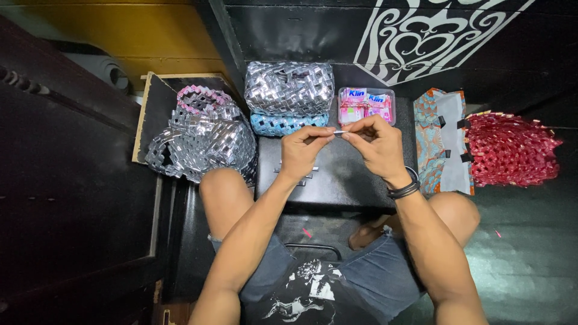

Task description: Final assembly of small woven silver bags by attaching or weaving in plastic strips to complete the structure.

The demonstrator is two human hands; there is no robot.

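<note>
My left hand (303, 148) and my right hand (374, 143) meet above a black metal box (337, 180) between my knees. Together they pinch a small folded silver strip (338, 132) at its two ends, fingertips closed on it. The strip is tiny and mostly hidden by my fingers. A black band sits on my right wrist (404, 188).
Behind my hands stand a woven silver pouch (289, 87) over a blue woven one (283, 123), and a clear tub of pink sachets (365, 106). A silver woven bag with pink rim (201, 135) lies left. A patterned cloth bag (442, 138) and red woven piece (512, 147) lie right.
</note>
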